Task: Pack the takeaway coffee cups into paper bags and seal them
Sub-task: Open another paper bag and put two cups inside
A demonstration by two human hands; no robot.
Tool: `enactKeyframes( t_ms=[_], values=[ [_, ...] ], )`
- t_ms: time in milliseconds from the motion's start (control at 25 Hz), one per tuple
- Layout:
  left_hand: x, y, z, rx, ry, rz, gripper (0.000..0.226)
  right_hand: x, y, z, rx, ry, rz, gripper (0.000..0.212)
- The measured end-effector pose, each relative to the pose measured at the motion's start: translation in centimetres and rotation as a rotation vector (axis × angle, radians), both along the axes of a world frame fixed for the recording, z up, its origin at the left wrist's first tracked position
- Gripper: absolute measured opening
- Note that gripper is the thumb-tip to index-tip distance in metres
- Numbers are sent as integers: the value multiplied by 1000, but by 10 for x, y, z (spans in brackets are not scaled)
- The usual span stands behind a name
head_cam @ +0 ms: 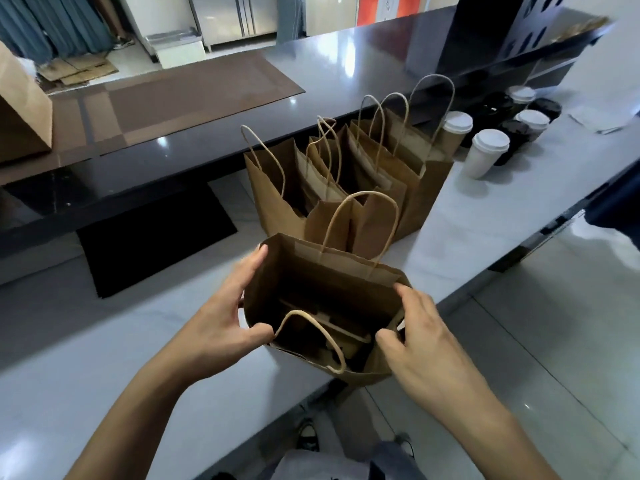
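Note:
An open brown paper bag [311,271] with twisted paper handles stands at the near edge of the white counter [485,209]. My left hand [225,317] grips its left rim, thumb at the near corner. My right hand [415,341] pinches the right rim, thumb inside the mouth. A cardboard divider lies in the bag's bottom; no cup shows inside. Behind it stand several more open paper bags [346,181] in a row. Takeaway coffee cups [485,154] with white lids and others with black lids [516,133] cluster at the far right of the counter.
A dark glossy raised counter [173,168] runs behind the bags, with a brown mat [194,98] on it and a large paper bag [20,116] at far left. A black perforated box [519,29] stands at the back right. Papers [602,119] lie beyond the cups.

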State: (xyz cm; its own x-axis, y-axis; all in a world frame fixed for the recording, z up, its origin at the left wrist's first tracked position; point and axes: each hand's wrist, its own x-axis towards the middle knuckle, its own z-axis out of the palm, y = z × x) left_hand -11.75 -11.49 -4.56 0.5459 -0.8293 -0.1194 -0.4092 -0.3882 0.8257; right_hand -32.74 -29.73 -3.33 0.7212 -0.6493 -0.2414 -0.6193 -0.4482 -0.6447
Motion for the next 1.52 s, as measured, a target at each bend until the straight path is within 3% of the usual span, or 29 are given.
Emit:
enactKeyframes(
  t_ms=[880, 1520],
  values=[
    [-236, -300, -13, -88, 67, -355, 98, -273, -236, -11, -91, 17, -303, 64],
    [-228, -489, -20, -119, 10, -551, 99, -286, -386, -2, -84, 41, -503, 64]
  ],
)
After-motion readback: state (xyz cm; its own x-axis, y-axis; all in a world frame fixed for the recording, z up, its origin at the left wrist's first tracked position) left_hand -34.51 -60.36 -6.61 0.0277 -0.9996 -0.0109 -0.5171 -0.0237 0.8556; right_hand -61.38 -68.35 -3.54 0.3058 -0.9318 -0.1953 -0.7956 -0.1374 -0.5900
